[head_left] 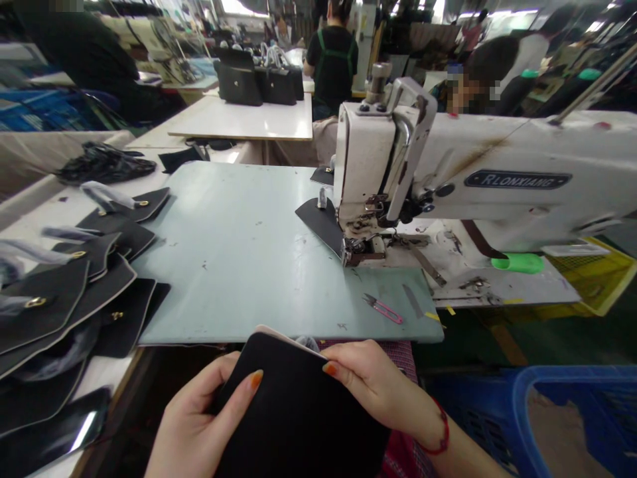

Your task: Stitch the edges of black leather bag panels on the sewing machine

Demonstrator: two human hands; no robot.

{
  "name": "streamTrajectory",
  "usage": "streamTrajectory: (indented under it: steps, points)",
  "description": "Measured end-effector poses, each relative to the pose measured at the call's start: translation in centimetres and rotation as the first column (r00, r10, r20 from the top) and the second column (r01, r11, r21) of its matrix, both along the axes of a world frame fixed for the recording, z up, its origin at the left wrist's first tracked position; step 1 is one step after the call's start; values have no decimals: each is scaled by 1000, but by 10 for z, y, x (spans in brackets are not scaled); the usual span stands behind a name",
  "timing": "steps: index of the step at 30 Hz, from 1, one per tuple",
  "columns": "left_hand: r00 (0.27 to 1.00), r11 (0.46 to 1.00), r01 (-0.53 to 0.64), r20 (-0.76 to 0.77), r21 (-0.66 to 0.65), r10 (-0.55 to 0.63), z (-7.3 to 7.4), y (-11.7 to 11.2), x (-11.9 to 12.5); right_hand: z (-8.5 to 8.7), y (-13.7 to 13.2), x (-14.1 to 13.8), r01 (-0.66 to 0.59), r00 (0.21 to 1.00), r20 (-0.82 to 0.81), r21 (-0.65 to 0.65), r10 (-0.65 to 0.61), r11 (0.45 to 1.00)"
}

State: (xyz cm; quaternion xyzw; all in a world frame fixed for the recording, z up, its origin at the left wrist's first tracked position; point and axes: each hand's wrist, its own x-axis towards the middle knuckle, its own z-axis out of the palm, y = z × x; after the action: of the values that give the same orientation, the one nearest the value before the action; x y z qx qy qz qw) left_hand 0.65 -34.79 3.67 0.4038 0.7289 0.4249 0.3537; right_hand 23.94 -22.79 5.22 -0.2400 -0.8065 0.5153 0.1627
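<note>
A black leather piece (298, 411) with a pale underside is held low in the view, in front of the table edge. My left hand (199, 418) grips its left side, thumb on top. My right hand (378, 385) pinches its upper right edge. Behind it a white sewing machine (448, 172) stands on the pale green table (239, 252), with another black leather piece (321, 222) lying under its presser foot.
Several black flaps with gold studs (74, 279) are stacked at the left. Small thread snips (383, 309) lie near the table's front edge. A blue crate (562, 411) sits at lower right. Other people work at tables behind, with black bags (259, 79).
</note>
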Motion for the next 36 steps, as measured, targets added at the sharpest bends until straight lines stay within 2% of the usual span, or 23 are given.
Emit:
streamTrajectory:
  steps: [17,26,36]
  points:
    - [971,960,195,-176,200,-161,5,7,10,7,0,-18,32,999,-7,-33,-32,999]
    - [952,930,256,-234,264,-196,9,13,21,10,-1,-21,51,999,-12,-47,-52,998]
    - [921,892,340,-296,298,-252,12,19,27,12,-2,-31,84,991,-103,-60,-90,995]
